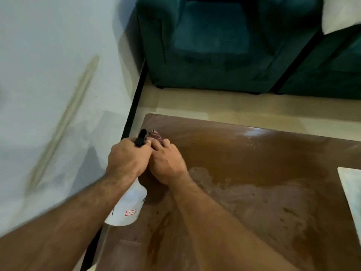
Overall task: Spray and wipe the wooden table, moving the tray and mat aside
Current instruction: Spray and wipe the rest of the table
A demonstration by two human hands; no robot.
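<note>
The glossy wooden table (263, 163) fills the lower right, wet with spray streaks and foam. My left hand (127, 159) grips the neck of a white spray bottle (129, 206) with a black nozzle, held over the table's left edge. My right hand (168, 163) presses a reddish patterned cloth (155, 134) flat on the table near its far left corner, touching my left hand. A pale mat or tray (351, 192) lies at the right edge, partly cut off by the frame.
A white wall (58, 75) with a black skirting strip runs along the left, close to the table. Dark green sofas (224, 45) stand beyond a strip of beige floor (214, 104). A white sheet (340, 14) lies on the sofa at top right.
</note>
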